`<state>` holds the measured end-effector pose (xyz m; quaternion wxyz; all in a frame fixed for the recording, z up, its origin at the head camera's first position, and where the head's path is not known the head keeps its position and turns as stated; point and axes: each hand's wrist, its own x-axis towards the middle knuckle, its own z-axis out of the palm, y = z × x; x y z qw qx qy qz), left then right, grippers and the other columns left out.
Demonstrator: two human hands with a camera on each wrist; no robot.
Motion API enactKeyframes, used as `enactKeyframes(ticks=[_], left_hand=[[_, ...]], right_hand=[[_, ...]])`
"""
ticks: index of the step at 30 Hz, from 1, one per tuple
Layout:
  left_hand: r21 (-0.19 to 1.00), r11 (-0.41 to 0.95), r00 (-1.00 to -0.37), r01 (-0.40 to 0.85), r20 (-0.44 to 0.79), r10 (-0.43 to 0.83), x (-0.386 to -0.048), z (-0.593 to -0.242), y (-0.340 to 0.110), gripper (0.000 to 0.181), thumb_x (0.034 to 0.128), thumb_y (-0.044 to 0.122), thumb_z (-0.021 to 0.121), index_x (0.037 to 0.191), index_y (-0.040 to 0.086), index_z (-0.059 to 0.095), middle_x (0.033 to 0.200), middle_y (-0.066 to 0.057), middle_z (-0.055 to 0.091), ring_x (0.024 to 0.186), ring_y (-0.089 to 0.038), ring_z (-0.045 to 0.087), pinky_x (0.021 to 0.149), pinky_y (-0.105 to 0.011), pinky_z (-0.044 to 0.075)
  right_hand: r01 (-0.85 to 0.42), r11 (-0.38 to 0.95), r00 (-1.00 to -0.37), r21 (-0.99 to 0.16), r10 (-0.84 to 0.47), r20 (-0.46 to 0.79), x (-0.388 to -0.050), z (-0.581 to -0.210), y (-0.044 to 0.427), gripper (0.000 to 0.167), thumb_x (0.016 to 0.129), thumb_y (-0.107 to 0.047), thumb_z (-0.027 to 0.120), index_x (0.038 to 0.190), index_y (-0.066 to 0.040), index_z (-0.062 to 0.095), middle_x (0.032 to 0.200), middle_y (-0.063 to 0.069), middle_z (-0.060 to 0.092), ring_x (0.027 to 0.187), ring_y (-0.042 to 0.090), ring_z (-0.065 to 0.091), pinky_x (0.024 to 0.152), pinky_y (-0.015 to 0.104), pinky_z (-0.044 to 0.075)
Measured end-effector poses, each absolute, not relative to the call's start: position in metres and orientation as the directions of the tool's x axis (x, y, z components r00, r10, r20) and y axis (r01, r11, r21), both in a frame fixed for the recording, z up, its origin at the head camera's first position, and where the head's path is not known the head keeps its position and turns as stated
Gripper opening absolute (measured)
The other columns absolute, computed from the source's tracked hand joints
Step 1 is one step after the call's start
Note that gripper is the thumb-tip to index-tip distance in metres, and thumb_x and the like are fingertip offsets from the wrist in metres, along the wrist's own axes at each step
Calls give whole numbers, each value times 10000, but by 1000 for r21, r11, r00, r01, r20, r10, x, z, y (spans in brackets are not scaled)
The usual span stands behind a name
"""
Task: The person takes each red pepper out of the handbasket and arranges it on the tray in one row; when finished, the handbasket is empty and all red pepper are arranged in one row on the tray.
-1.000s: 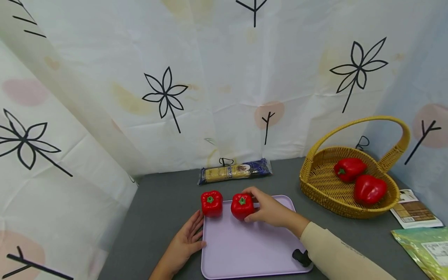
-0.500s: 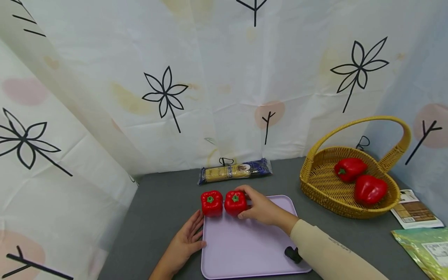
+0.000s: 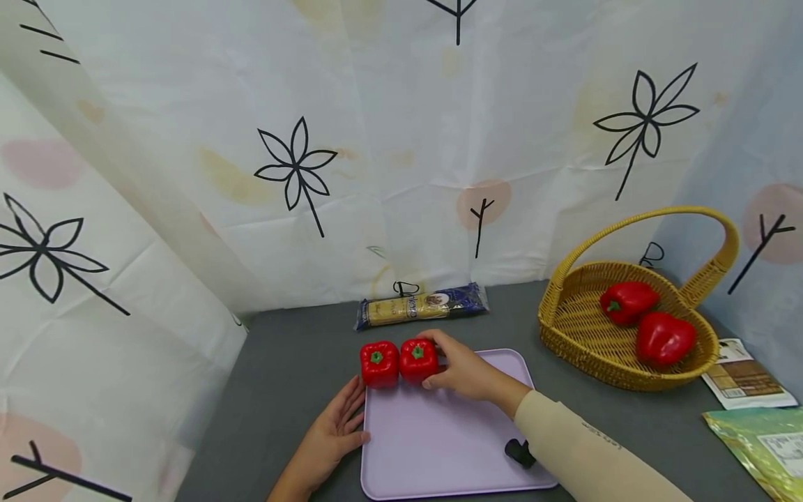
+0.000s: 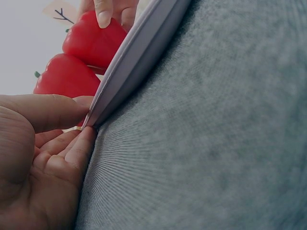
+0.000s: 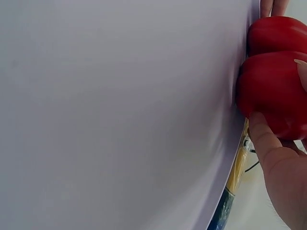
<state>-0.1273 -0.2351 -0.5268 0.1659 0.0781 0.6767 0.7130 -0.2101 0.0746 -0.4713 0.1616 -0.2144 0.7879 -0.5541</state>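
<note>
Two red bell peppers with green stems stand side by side, touching, at the far left corner of a lilac tray (image 3: 452, 446). My right hand (image 3: 461, 369) grips the right-hand bell pepper (image 3: 418, 360), fingers behind it and thumb in front; the right wrist view shows this bell pepper (image 5: 273, 91) pressed against its neighbour. The left bell pepper (image 3: 379, 364) stands free of any grip. My left hand (image 3: 329, 432) rests at the tray's left edge with its fingers extended. In the left wrist view, the left thumb (image 4: 53, 111) touches the tray rim.
A yellow wicker basket (image 3: 577, 348) with two more red bell peppers stands at the right. Behind the tray lies a pasta packet (image 3: 420, 307). A brown-and-white packet (image 3: 746, 376) and a green bag (image 3: 759, 446) lie at the right edge. A patterned curtain hangs behind.
My right hand has shifted left with its bell pepper, closing the gap until it meets the other one. The left hand and tray have stayed in place.
</note>
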Motion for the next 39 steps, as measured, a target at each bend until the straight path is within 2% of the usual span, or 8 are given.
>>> enactKeyframes(ticks=[10, 17, 20, 25, 29, 36, 39], left_hand=[[992, -23, -933, -121, -105, 344, -127, -527, -235, 1053, 911, -157, 758, 1728, -1, 113, 1788, -187, 142, 1632, -342, 153, 1202, -313, 365], [993, -25, -933, -118, -102, 346, -127, -528, -236, 1051, 911, -157, 758, 1728, -2, 115, 1787, -191, 140, 1633, -344, 150, 1203, -312, 365], [993, -24, -933, -117, -102, 344, -126, -528, -236, 1049, 910, -161, 756, 1726, -6, 116, 1787, -192, 140, 1633, -345, 150, 1201, -313, 367], [993, -25, -935, -117, -101, 341, -126, -527, -235, 1046, 909, -165, 753, 1725, -8, 119, 1786, -194, 142, 1632, -349, 153, 1201, -311, 367], [993, -20, -935, -114, -100, 340, -126, -527, -235, 1044, 911, -165, 751, 1726, -7, 117, 1786, -194, 143, 1631, -351, 154, 1200, -307, 367], [993, -23, -934, -112, -98, 344, -126, -527, -235, 1049, 910, -168, 751, 1727, -5, 115, 1786, -197, 141, 1632, -353, 148, 1198, -307, 370], [993, -22, -934, -115, -100, 343, -126, -527, -235, 1049, 910, -165, 754, 1728, -1, 119, 1786, -194, 145, 1632, -351, 151, 1197, -307, 371]], right_hand=[[-169, 274, -849, -947, -529, -1, -210, -472, 79, 942, 889, -50, 908, 1664, -78, 373, 1628, 200, 455, 1476, 464, 446, 1108, 572, 513], [-169, 274, -869, -947, -494, 12, -211, -469, 89, 803, 998, -276, 835, 1657, -122, 402, 1626, 234, 438, 1455, 471, 462, 1134, 628, 470], [-191, 259, -873, -947, -486, 43, -209, -466, 94, 737, 1041, -324, 781, 1650, -135, 412, 1609, 223, 456, 1440, 478, 487, 1127, 640, 472], [-236, 182, -876, -954, -465, 128, -208, -461, 103, 624, 1105, -299, 679, 1636, -95, 424, 1571, 217, 493, 1411, 483, 523, 1091, 620, 514], [-223, 103, -879, -969, -451, 155, -206, -455, 110, 542, 1150, -289, 574, 1620, -65, 425, 1543, 212, 517, 1419, 490, 510, 1091, 628, 512], [-233, 16, -868, -972, -454, 200, -201, -447, 129, 519, 1198, -317, 345, 1621, -21, 392, 1540, 240, 507, 1416, 560, 473, 1090, 672, 491], [-255, -17, -863, -967, -447, 235, -198, -445, 138, 529, 1197, -316, 290, 1617, -11, 391, 1535, 260, 508, 1406, 557, 484, 1083, 685, 489]])
